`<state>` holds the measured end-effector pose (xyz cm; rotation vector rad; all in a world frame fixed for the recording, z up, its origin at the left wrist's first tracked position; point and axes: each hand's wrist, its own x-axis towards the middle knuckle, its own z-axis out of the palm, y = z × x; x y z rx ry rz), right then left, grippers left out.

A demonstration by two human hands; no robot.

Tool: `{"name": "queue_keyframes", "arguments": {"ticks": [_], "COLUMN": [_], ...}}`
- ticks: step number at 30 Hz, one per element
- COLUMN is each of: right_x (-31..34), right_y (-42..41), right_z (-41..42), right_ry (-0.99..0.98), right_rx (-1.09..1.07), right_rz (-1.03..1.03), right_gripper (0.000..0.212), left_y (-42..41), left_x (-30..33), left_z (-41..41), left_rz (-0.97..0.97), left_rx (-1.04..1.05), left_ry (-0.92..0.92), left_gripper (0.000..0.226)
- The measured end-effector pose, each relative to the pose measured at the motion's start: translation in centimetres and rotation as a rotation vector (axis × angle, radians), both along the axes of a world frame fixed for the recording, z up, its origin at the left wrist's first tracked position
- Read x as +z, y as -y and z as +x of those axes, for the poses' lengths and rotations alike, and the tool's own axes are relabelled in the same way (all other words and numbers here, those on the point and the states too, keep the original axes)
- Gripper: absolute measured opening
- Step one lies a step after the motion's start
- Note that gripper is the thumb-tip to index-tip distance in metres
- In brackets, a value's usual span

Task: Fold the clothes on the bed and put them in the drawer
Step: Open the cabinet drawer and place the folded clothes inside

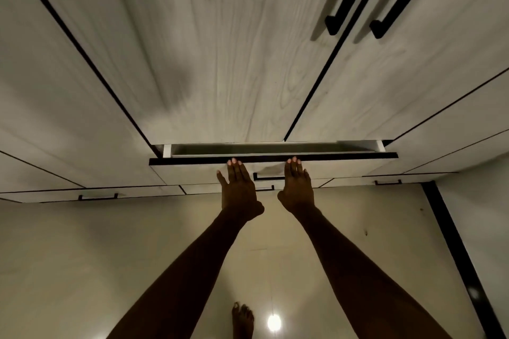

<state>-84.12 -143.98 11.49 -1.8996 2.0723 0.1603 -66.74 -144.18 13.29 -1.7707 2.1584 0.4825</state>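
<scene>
Drawer [330, 166] slightly open, long axis left-right, flat left hand [239, 186] and right hand [297, 184] pressing its front.

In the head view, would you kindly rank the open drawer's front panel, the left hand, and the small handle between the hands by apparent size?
1. Drawer front panel, by far the widest.
2. Left hand, fingers flat against the panel.
3. Small handle, partly hidden by the hands, so its full length is unsure.

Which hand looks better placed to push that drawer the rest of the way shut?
Neither clearly: left hand and right hand both lie flat against the drawer front, either side of its handle.
</scene>
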Motion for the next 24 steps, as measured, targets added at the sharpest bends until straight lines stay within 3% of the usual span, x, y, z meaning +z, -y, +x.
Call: {"name": "queue_keyframes", "arguments": {"ticks": [6, 13, 20, 24], "right_x": [-0.8, -4.0, -3.0, -1.4], "right_y": [5.1, 4.2, 3.5, 3.2], "right_z": [0.4, 3.5, 2.8, 2.9], "right_ry": [-0.080, 0.032, 0.044, 0.060], "right_rx": [-0.011, -0.213, -0.182, -0.181], "right_rz": [-0.042, -0.230, -0.228, -0.283], "right_gripper": [0.103, 0.100, 0.103, 0.101], "left_y": [5.0, 4.7, 4.4, 4.8], "left_x": [-0.8, -2.7, -2.4, -0.3], "left_z": [-0.7, -2.8, -2.0, -1.7], "left_rz": [-0.071, -0.091, -0.100, -0.177], "left_rx": [0.010, 0.149, 0.179, 0.139], "left_ry": [0.010, -0.043, -0.114, -0.130], "left_gripper": [0.122, 0.126, 0.118, 0.094]}}
